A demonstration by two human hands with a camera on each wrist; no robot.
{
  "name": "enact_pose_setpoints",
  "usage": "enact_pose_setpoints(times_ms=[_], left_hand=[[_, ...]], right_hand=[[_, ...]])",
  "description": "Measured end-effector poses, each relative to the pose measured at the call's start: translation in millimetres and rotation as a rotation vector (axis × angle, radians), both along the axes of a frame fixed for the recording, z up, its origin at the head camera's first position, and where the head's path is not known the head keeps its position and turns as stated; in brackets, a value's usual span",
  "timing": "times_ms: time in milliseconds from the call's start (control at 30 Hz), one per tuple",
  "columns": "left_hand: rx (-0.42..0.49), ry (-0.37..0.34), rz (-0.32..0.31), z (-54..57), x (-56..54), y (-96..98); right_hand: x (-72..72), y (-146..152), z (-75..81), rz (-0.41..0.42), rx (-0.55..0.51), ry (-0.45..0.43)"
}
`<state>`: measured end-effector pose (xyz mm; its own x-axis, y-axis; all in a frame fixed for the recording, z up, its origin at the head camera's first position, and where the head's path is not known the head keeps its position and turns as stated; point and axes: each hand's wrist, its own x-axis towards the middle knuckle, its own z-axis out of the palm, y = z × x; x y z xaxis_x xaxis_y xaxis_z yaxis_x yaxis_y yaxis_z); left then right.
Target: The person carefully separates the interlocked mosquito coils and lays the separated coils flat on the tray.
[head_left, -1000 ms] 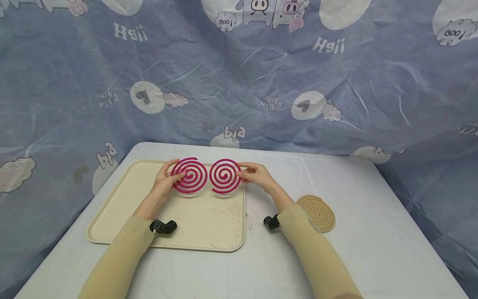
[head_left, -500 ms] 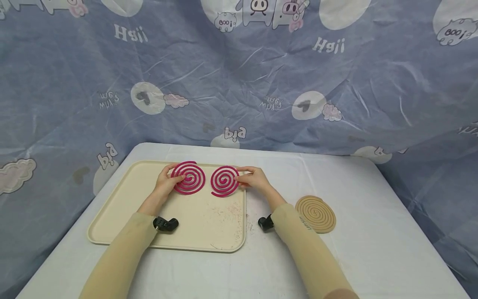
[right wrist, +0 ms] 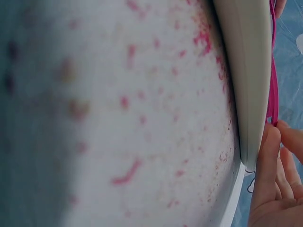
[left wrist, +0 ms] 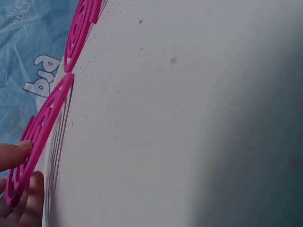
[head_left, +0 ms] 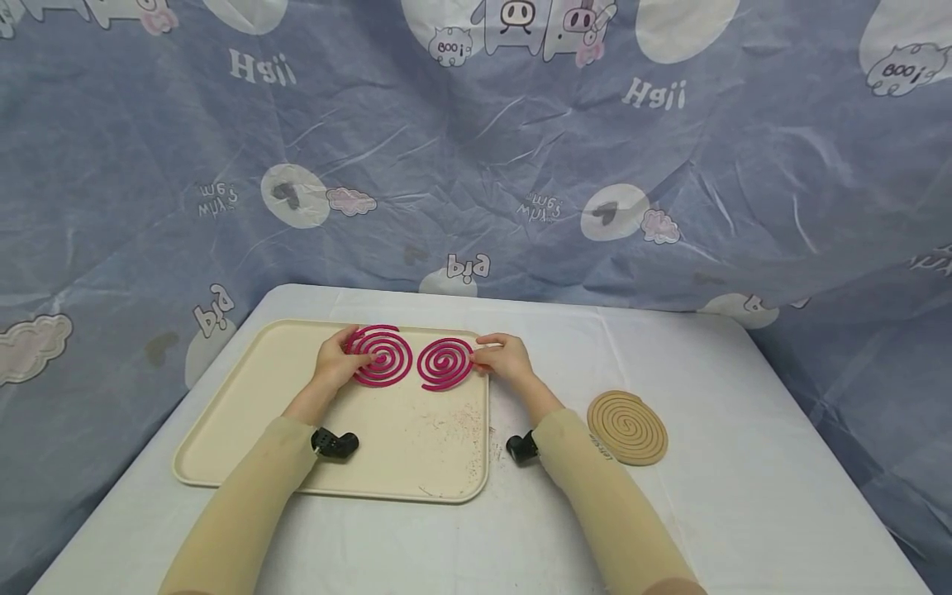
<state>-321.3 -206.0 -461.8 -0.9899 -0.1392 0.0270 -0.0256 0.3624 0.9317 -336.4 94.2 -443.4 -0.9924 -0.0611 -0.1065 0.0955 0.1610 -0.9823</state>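
Two magenta mosquito coils are held side by side over the far part of the cream tray (head_left: 260,421). My left hand (head_left: 335,361) pinches the left mosquito coil (head_left: 382,359), its thumb lying across the face toward the centre. The right mosquito coil (head_left: 444,361) is pinched at its outer edge by my right hand (head_left: 506,357), near the tray's right rim. In the left wrist view, the left coil (left wrist: 49,118) is tilted and casts a striped shadow on the tray. Only a thin edge of the right coil (right wrist: 273,101) shows in the right wrist view, past the tray rim.
A tan disc of nested mosquito coils (head_left: 628,427) lies on the white-covered table (head_left: 744,463), to the right of my right forearm. Reddish crumbs (head_left: 457,421) are scattered on the tray's right side and on the cloth beside it. A blue printed curtain (head_left: 476,149) hangs behind.
Both hands have come down slightly with their coils, and the right coil is tipped flatter. My right forearm has shifted left, uncovering the tan coils.
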Motion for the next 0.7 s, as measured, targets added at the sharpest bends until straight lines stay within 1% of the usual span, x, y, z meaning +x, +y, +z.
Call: enact_pose_setpoints(times_ms=[200,300,367,433,533,633,700], left_hand=[[-0.075,0.009,0.014,1.4,2.5,0.3],[-0.105,0.016,0.013,3.5,3.7,0.3],[-0.104,0.027,0.01,6.3,4.9,0.8],[-0.084,0.041,0.002,9.7,6.1,1.8],[-0.022,0.086,-0.008,18.3,8.0,5.5],[0.051,0.147,-0.025,30.4,9.5,13.4],[0.104,0.183,-0.041,40.3,11.1,22.4]], right_hand=[[0.5,-2.8,-0.7,-0.055,-0.03,0.014],[2.7,-0.4,2.5,-0.067,-0.032,0.027],[4.9,3.5,7.9,-0.075,-0.042,0.019],[7.3,9.5,15.5,-0.072,-0.07,0.004],[11.9,23.9,29.6,-0.057,-0.143,-0.014],[20.2,43.9,46.1,-0.019,-0.19,0.018],[28.0,59.2,57.1,0.011,-0.191,0.056]])
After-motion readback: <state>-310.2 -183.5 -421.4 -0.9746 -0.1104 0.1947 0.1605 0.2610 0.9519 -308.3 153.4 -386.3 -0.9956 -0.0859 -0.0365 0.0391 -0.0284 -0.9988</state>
